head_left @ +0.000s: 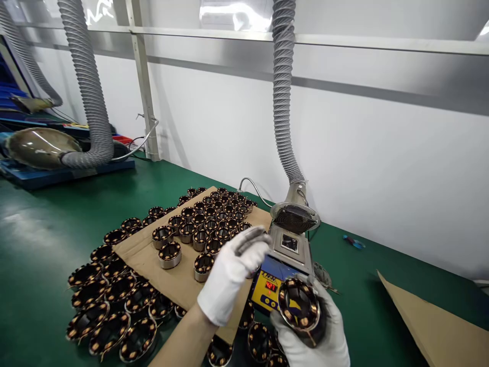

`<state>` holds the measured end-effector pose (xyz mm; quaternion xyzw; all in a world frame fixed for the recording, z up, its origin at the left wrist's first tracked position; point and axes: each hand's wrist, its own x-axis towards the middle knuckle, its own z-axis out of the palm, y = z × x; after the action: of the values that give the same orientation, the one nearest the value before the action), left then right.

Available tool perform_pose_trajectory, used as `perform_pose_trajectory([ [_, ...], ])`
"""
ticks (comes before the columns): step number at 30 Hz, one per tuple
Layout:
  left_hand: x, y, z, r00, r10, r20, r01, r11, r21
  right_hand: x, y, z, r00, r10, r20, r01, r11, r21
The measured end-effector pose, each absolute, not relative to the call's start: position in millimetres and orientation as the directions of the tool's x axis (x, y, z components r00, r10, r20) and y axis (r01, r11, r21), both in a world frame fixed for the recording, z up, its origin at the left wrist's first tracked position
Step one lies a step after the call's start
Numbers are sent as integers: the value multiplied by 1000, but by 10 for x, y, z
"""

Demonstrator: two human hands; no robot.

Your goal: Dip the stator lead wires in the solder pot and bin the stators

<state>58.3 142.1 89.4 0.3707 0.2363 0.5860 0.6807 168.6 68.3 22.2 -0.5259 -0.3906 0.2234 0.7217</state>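
My right hand (317, 326), in a white glove, holds a ring-shaped stator (299, 304) with copper windings, its open face turned up toward the camera. My left hand (235, 267), also gloved, is raised over the cardboard sheet (143, 257), with its fingers bent to the right; whether they hold anything is hidden. Behind my hands stands a solder pot (305, 253) with a blue and yellow front and a lit red display. Many similar stators (170, 255) stand in rows on the cardboard, and more (110, 331) lie below and around it.
A grey extraction hose (283, 92) hangs down to a round hood (296, 216) above the pot. Small blue cutters (354, 242) lie on the green table (355, 275) at right, near a cardboard piece (439, 326). Another hose (86, 76) and hood stand at left.
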Motion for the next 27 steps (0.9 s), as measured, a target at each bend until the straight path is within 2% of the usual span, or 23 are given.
perform_pose_trajectory([
  [3, 672, 1340, 923, 428, 902, 58, -554, 212, 805, 1590, 711, 189, 591, 551, 589, 380, 454, -806],
  [6, 747, 1245, 924, 360, 933, 15, -574, 209, 792, 1522, 745, 203, 543, 458, 704, 476, 522, -707],
  [10, 657, 1296, 914, 184, 982, 49, -782, 116, 612, 1537, 775, 258, 626, 473, 620, 361, 529, -768],
  [12, 591, 1350, 909, 185, 977, 110, -744, 66, 665, 1572, 776, 287, 656, 484, 580, 326, 511, -795],
  [14, 563, 1375, 906, 299, 943, 146, -590, 62, 805, 1601, 767, 303, 652, 491, 577, 321, 510, -798],
  [16, 576, 1363, 912, 370, 921, 119, -450, 66, 891, 1613, 752, 299, 631, 503, 590, 315, 529, -788],
  [18, 605, 1332, 932, 348, 935, 62, -395, 86, 915, 1609, 737, 275, 616, 513, 597, 305, 543, -782],
  [23, 635, 1284, 968, 340, 940, 11, -414, 139, 900, 1582, 728, 217, 558, 492, 668, 393, 553, -735],
  [27, 610, 1312, 929, 258, 966, 27, -393, 79, 916, 1592, 737, 216, 555, 518, 651, 383, 536, -752],
])
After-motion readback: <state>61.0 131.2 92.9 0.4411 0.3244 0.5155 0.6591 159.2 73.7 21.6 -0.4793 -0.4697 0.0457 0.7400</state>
